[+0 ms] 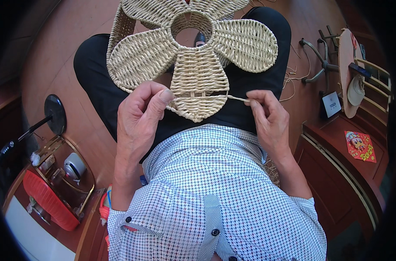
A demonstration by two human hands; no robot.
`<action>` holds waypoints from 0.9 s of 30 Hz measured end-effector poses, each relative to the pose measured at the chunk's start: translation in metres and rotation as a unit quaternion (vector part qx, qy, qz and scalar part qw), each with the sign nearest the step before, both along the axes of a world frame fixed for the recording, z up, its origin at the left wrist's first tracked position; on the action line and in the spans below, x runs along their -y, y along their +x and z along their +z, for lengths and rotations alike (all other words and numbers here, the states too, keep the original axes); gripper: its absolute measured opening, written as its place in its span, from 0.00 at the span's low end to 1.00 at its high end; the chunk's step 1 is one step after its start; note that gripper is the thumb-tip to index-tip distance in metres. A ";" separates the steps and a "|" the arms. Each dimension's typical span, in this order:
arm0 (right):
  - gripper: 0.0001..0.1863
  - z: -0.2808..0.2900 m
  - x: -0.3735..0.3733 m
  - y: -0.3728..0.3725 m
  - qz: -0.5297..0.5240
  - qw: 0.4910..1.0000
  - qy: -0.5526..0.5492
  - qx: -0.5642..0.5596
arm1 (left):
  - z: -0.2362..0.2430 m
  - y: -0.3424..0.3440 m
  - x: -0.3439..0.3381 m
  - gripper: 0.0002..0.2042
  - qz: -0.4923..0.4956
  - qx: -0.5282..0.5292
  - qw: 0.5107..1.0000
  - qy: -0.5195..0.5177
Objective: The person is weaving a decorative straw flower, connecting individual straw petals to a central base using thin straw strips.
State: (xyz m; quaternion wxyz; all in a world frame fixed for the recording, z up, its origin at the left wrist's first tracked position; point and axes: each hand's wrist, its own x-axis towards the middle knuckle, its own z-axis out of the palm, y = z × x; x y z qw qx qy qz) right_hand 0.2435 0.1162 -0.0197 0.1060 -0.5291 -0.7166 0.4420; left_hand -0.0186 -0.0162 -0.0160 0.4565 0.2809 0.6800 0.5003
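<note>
A flower-shaped wicker piece of pale straw cord rests on my lap, a round opening at its centre. Its nearest petal has a gap in the weave, where upright strands show. From the right edge of that gap runs a loose straw cord, its end pinched between the thumb and fingers of my right hand. On the other side, my left hand is closed at the petal's left edge, thumb against forefinger. Whatever those left fingers pinch is mostly hidden.
Loose cords trail over the floor at right. Beyond them stand a metal chair base and a cap. A red card lies on dark red furniture. At left are a round black stand base and a red plastic basket.
</note>
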 end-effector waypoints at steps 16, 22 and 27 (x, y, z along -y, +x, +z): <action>0.15 -0.024 -0.011 -0.023 -0.020 0.976 -0.161 -0.146 | -0.006 0.003 0.000 0.13 -0.003 0.010 1.000 -0.008; 0.15 -0.022 -0.015 -0.020 -0.010 0.973 -0.172 -0.152 | -0.008 0.003 0.001 0.12 -0.005 0.004 1.000 -0.012; 0.15 -0.025 -0.016 -0.023 -0.015 0.966 -0.195 -0.172 | -0.008 0.005 -0.001 0.12 -0.005 0.009 1.000 -0.014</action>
